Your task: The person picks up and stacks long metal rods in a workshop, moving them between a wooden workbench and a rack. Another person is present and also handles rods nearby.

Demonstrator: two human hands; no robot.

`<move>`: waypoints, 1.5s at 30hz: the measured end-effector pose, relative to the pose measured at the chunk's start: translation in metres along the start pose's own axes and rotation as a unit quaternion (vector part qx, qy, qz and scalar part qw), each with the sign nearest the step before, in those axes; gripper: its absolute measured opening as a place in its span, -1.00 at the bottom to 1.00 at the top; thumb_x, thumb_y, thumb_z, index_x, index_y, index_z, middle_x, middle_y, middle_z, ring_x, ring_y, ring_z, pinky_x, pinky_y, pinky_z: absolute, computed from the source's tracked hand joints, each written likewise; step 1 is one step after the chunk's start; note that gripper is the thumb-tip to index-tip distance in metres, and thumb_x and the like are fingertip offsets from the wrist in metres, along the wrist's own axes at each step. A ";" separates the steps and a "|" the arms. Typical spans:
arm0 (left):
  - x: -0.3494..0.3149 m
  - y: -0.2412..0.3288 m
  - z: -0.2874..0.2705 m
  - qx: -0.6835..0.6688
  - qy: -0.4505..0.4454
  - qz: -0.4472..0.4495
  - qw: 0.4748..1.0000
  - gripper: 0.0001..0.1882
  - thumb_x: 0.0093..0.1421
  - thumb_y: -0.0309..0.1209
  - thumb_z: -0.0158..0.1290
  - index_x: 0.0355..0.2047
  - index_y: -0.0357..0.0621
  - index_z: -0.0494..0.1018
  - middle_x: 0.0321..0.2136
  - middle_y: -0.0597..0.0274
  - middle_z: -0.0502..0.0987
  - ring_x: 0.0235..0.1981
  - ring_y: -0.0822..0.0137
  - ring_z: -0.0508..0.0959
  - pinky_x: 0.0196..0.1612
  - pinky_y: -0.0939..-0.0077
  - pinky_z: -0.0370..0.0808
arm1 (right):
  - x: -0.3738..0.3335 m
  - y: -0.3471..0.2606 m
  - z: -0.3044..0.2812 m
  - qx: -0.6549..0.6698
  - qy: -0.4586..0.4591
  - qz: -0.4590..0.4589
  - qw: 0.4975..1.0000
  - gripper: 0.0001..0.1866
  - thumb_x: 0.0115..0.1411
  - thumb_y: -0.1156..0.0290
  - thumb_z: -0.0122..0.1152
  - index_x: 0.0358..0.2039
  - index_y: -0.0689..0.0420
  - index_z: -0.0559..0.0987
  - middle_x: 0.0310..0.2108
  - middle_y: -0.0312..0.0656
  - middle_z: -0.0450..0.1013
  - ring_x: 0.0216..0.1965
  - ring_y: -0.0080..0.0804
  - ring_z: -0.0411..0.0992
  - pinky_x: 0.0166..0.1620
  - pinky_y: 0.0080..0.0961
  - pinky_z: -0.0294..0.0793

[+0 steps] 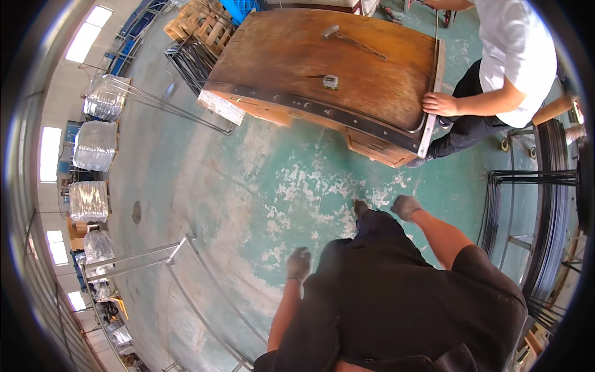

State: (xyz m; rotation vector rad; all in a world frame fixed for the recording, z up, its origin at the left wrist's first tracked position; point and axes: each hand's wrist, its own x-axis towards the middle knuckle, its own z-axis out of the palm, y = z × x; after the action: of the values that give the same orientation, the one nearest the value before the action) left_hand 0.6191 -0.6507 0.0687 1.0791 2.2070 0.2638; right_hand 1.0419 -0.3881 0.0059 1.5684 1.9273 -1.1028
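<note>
1. Worktop (273, 56): its brown wooden surface stands ahead of the person, beyond both hands and touched by neither.
2. The left hand (299, 263) hangs beside the body, blurred; nothing shows in it, and I cannot tell how far its grip is closed.
3. The right hand (406, 208) is nearer to the worktop; its grip shows no object either, and whether its fingers are spread or curled I cannot tell.
4. Left of the left hand, apart from it, a metal frame (180, 249) stands on the worn green floor (316, 186).
5. Well to the right, long dark bars (546, 186) lie stacked.
6. A dark metal strip (347, 119) with holes runs along the worktop's near edge; a paler strip (427, 139) follows its right end.
7. There a co-worker (517, 59) in a white top rests one hand (440, 104) on the paler strip.
8. A tape measure (331, 82) lies on the worktop, with a hammer (359, 44) farther back.
9. Beyond its left end are dark rods (189, 62), then wooden pallets (204, 25).
</note>
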 end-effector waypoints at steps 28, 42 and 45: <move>0.578 0.078 -0.340 -0.114 -0.028 0.173 0.978 -0.67 0.41 -0.40 0.10 0.07 -0.39 0.56 -0.04 -0.02 0.67 -0.01 0.19 0.64 0.12 0.36 0.53 | 0.223 -0.366 -0.177 0.743 0.307 0.270 0.530 -0.48 0.37 -0.04 0.25 0.01 0.21 0.62 -0.36 -0.18 0.59 -0.44 -0.33 0.63 -0.39 -0.31 0.66; 0.649 0.169 -0.358 0.018 -0.022 0.298 0.954 -0.72 0.36 -0.32 0.12 -0.08 -0.25 0.66 -0.18 -0.08 0.72 -0.13 0.08 0.73 0.01 0.31 0.60 | 0.256 -0.378 -0.169 0.746 0.359 0.324 0.458 -0.37 0.41 -0.20 0.19 0.02 0.21 0.58 -0.41 -0.19 0.57 -0.52 -0.36 0.60 -0.50 -0.36 0.66; 0.674 0.170 -0.361 0.040 -0.022 0.270 0.962 -0.73 0.33 -0.30 0.12 -0.11 -0.22 0.66 -0.20 -0.07 0.73 -0.12 0.05 0.73 -0.01 0.26 0.60 | 0.251 -0.396 -0.187 0.692 0.383 0.384 0.477 -0.47 0.41 -0.06 0.26 -0.06 0.23 0.67 -0.48 -0.20 0.57 -0.55 -0.42 0.61 -0.53 -0.38 0.59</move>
State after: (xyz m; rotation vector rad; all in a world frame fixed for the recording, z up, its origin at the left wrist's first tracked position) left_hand 0.1967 0.0080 0.1008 1.7055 1.8578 0.3811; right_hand 0.6259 -0.1057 0.0561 3.6131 -0.3483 -1.6132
